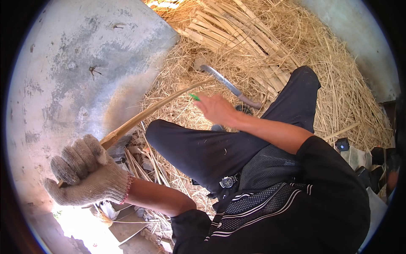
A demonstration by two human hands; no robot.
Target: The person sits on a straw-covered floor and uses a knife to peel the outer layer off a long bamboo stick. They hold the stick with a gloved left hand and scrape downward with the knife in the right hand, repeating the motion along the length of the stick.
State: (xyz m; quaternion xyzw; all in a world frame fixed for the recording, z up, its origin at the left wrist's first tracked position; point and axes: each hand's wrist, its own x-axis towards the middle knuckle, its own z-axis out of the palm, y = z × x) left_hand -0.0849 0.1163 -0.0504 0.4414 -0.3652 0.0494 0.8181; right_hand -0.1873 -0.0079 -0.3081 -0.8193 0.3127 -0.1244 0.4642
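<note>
While the left hand (91,175), gloved, is clenched round its lower end, the strip (144,115) slants up and away over the straw (173,91), its far tip just past the right hand (218,110). The right hand is bare, fingers at the strip's far part; a green bit (194,97) shows at the fingertips (too small to identify), and I cannot tell whether the hand grasps it or the strip.

Handling, judged: light for its length; stiff but springy, given the slight bow; dry, so not slippery; likely to split along the grain, edges perhaps sharp. Best hold: the thick lower end, gloved, with a light second support farther along.

Count: strip in hand, one; glove, one; green bit, one; long knife (228,84), one, lying on the straw beyond the right hand; watch (228,182), one, near the waist; slats (237,34), more than five, overlapping at the top.
</note>
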